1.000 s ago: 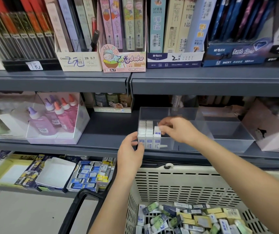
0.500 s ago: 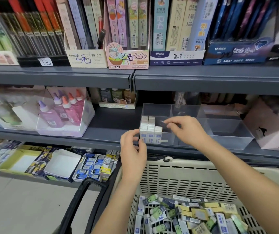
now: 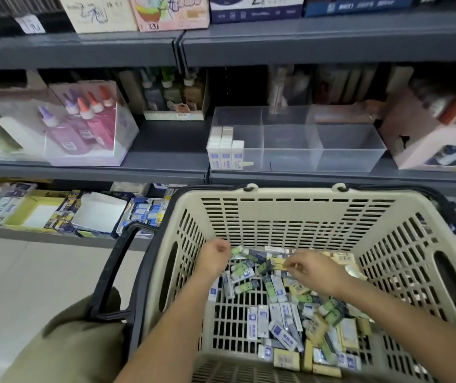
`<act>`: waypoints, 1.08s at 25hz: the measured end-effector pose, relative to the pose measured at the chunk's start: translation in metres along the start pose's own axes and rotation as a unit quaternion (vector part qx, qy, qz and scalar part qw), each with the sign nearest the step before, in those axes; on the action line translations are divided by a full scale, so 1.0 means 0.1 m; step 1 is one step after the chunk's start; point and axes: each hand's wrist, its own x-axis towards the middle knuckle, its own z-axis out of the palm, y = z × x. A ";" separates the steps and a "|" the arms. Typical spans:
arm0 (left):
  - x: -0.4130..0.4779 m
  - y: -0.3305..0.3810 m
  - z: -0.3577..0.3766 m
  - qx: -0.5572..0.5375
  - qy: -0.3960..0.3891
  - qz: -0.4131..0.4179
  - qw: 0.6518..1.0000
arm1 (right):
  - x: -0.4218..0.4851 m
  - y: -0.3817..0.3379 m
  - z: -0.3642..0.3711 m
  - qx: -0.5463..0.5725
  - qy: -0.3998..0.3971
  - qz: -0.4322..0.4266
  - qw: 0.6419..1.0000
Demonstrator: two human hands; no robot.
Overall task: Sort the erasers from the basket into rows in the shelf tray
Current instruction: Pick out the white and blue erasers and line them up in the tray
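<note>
The right hand [image 3: 313, 269] is down in the basket [image 3: 290, 214], fingers curled, thumb and forefinger closing on the end of a pale yellow eraser [image 3: 278, 262] near the far wall. The left hand [image 3: 214, 255] is at the far left corner of the basket floor, fingers tucked under beside some green erasers [image 3: 242, 269]. Whether it holds one I cannot tell, since only its back shows.

The loose erasers [image 3: 282, 324] lie jumbled across the basket floor, thickest toward the right and near edges. They look like small, light, stiff blocks in smooth paper sleeves. Pinching one across its long sides should hold it better than taking it by an end.

The clear shelf tray [image 3: 351, 150] stands at the front edge of the shelf above. In its left compartment, white erasers [image 3: 225, 150] stand upright in rows. The others look bare, though glare blurs them. Motion smears the labels, and the basket's near edge is cut off.
</note>
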 end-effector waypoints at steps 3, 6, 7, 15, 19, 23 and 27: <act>-0.03 -0.20 0.11 0.140 -0.084 -0.065 0.985 | 0.08 -0.10 0.28 0.005 -0.047 -0.028 0.999; -0.06 -0.25 0.16 0.188 -0.095 -0.077 0.974 | 0.25 -0.32 0.46 0.025 -0.074 -0.053 0.996; -0.07 -0.23 0.15 0.176 -0.090 -0.078 0.977 | 0.31 -0.39 0.51 0.031 -0.080 -0.057 0.995; -0.23 0.30 -0.41 0.028 0.015 0.006 0.999 | 0.67 -0.81 0.96 -0.015 -0.069 -0.095 0.993; -0.53 0.31 -0.58 0.030 0.013 0.035 0.999 | 0.75 -0.82 1.09 -0.150 -0.063 -0.160 0.974; -0.75 0.23 -0.67 0.062 -0.006 0.044 0.997 | 0.64 -0.58 1.03 -0.206 -0.090 -0.238 0.945; -0.92 0.11 -0.69 0.072 -0.017 0.040 0.996 | 0.69 -0.61 0.97 -0.132 -0.066 -0.176 0.973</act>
